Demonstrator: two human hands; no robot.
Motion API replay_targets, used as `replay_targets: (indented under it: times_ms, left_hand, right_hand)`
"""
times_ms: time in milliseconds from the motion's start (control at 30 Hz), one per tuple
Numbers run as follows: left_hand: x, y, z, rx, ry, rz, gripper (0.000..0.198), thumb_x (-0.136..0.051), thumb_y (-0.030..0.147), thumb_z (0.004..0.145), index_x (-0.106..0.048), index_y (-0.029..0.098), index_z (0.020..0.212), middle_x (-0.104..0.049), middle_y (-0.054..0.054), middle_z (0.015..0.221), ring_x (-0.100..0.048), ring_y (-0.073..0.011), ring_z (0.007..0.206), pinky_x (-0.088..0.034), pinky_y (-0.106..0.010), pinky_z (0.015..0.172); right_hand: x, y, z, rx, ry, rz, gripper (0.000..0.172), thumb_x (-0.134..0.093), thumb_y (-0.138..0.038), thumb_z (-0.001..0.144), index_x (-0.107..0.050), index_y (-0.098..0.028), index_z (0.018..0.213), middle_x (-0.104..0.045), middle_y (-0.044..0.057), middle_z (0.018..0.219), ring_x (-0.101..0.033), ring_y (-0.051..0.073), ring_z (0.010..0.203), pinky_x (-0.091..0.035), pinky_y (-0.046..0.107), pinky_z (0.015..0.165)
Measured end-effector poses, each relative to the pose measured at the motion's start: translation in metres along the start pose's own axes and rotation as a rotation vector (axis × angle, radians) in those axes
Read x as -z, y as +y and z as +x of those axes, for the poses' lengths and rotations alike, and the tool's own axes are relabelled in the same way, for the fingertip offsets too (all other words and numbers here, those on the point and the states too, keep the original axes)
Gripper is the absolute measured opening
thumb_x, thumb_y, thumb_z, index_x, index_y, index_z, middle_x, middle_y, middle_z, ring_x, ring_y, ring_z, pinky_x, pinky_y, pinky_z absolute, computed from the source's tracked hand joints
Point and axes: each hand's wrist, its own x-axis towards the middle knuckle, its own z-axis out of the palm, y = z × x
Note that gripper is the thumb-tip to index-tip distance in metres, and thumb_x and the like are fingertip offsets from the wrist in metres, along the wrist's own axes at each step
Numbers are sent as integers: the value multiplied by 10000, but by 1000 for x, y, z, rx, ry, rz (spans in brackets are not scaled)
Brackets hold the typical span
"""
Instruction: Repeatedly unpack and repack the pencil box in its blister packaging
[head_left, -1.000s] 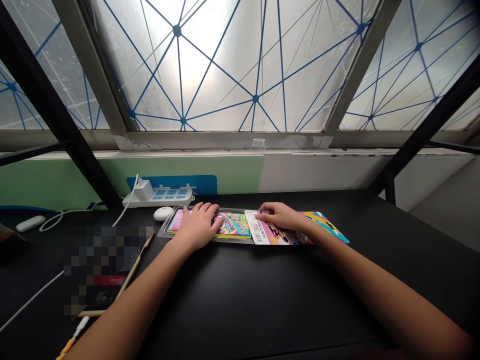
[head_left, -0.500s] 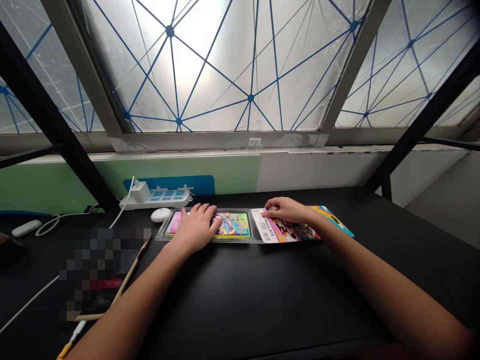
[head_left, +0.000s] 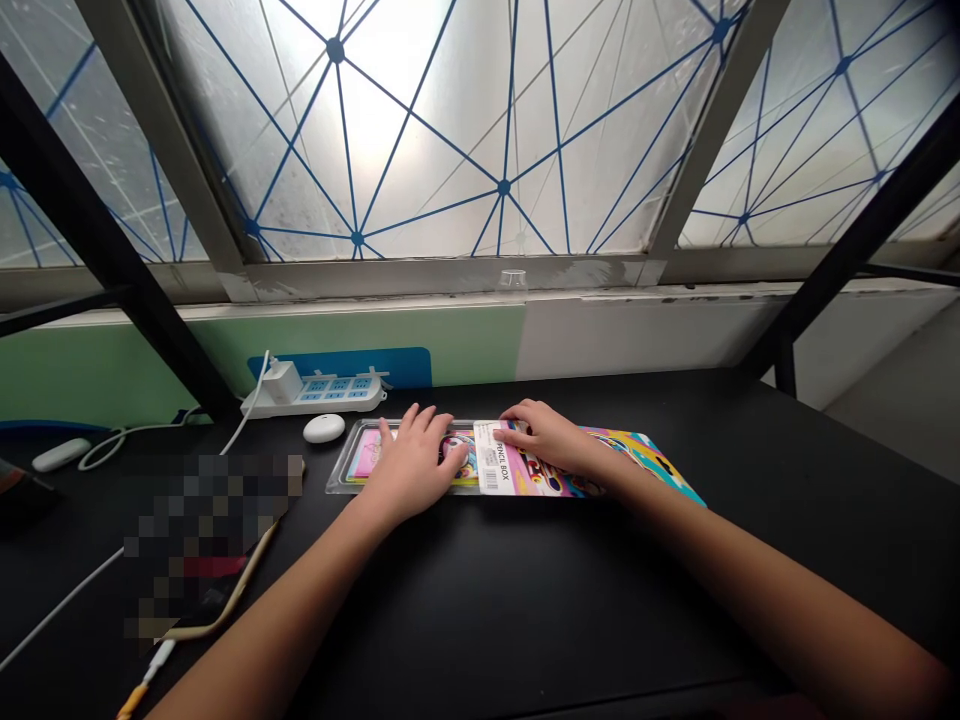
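A clear plastic blister tray lies flat on the black desk, holding a colourful pencil box. Across the tray and the pencil box's middle rests my left hand, its fingers spread. A bright printed backing card with a white "PENCIL BOX" label covers the tray's right part. My right hand grips the card near that label, fingers bent over its top face. The thumb side and the card's underside are hidden.
Behind the tray's left end are a white earbud case and a power strip with a plugged-in charger. A blurred dark object with a tan edge and a white cable lie to the left. Black metal bars flank the window.
My right hand has moved left with the card, which now overlaps more of the tray and pencil box. The tray and my left hand have shifted slightly right.
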Motion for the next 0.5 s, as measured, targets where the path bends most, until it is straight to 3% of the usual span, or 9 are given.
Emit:
replay_targets:
  times_ms: [133,267,367,500]
  left_hand:
    - [3,21,-11,-129,-65,-364,521,-374,608,975,-521,317,1382,-431,-53,1556,-161,-325,1522,-46,-649,1188]
    - [11,25,-10,-143,-9,-730,447,-422,551,971,-601,298,1293,-515,-46,1492,-374,-297,1444,-305,-464,1173]
    - [18,9,1,-119,188,-866,394,-431,514,979,-670,239,1130,-602,-60,1396,-518,-270,1326,-379,-410,1121]
    - [18,-28,19,42,360,-975,447,-420,568,971,-672,214,1076,-653,-84,1320,-542,-275,1296,-393,-456,1092]
  right_hand:
    - [2,-7,-4,30,15,-48,415,-559,-527,910,-676,-215,1157,-637,122,1187,-531,310,1154,-412,429,989]
    - [7,-9,-6,-3,-60,-47,445,-528,-553,922,-666,-212,1172,-655,121,1176,-584,297,1085,-435,405,942]
    - [11,-8,-6,-2,-99,-40,487,-510,-586,920,-673,-189,1151,-662,128,1169,-607,290,1052,-456,370,897]
    - [21,-2,-7,-1,-159,-25,536,-508,-619,907,-673,-172,1153,-650,136,1213,-605,294,1085,-455,357,911]
